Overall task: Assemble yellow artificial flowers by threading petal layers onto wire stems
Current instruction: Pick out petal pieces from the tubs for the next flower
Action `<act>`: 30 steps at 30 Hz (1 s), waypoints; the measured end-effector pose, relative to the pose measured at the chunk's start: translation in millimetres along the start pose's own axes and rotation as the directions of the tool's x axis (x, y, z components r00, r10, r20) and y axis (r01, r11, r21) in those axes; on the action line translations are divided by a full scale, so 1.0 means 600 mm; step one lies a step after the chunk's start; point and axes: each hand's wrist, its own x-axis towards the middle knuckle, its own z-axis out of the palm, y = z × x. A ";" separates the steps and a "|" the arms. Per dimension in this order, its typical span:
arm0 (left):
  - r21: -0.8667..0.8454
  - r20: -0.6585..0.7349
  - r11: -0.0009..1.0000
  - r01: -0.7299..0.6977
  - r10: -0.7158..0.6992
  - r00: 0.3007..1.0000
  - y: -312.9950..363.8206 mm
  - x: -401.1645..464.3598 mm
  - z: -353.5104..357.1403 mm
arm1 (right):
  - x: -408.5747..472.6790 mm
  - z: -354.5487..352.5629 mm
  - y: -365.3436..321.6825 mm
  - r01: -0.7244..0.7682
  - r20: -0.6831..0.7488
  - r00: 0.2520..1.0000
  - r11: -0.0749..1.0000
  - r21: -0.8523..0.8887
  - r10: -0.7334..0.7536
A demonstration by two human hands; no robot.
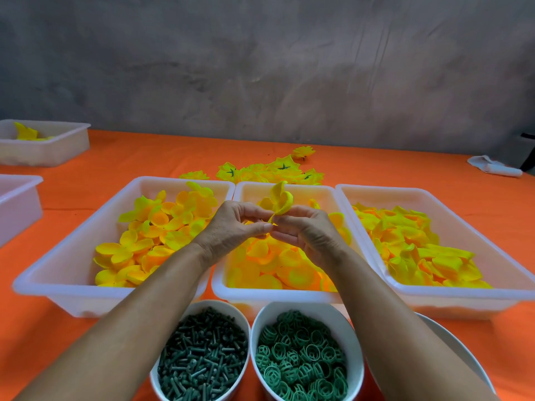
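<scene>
Above the white tray (285, 295), both hands pinch a curled yellow petal layer (278, 202).

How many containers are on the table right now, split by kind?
White rectangular bins: 5 (three in a row holding yellow petals, two at the left edge)
White round bowls: 3 (dark green pegs, green rings, one partly hidden behind the right forearm)
Total: 8

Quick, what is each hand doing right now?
Left hand: pinching the yellow fabric petal piece.
Right hand: pinching the same petal piece's base.
</scene>
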 end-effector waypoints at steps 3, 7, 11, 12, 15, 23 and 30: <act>-0.003 -0.047 1.000 0.009 -0.009 0.999 -0.001 0.002 0.002 | 0.000 0.002 0.000 0.006 0.010 1.000 1.000 -0.001 -0.006; -0.019 -0.044 1.000 0.004 -0.005 0.999 -0.002 0.002 0.001 | 0.002 0.001 0.001 0.012 0.022 1.000 1.000 -0.001 -0.012; -0.072 -0.026 0.997 0.011 -0.013 1.000 -0.004 0.002 -0.004 | 0.003 -0.001 0.002 0.019 0.033 0.999 1.000 0.006 -0.019; -0.082 -0.023 0.997 0.011 -0.013 1.000 -0.005 0.003 -0.005 | 0.004 -0.001 0.002 0.020 0.038 0.999 1.000 0.008 -0.020; -0.110 -0.016 0.994 0.013 -0.015 1.000 -0.007 0.003 -0.007 | 0.004 -0.001 0.001 0.020 0.050 0.999 1.000 0.023 -0.021; -0.137 -0.006 0.990 0.018 -0.019 1.000 -0.009 0.005 -0.009 | 0.003 -0.001 0.000 0.019 0.052 0.998 1.000 0.008 -0.019; -0.130 0.021 0.991 0.012 -0.010 1.000 -0.011 0.005 -0.011 | 0.003 0.002 0.005 0.080 0.034 0.996 0.993 -0.088 -0.078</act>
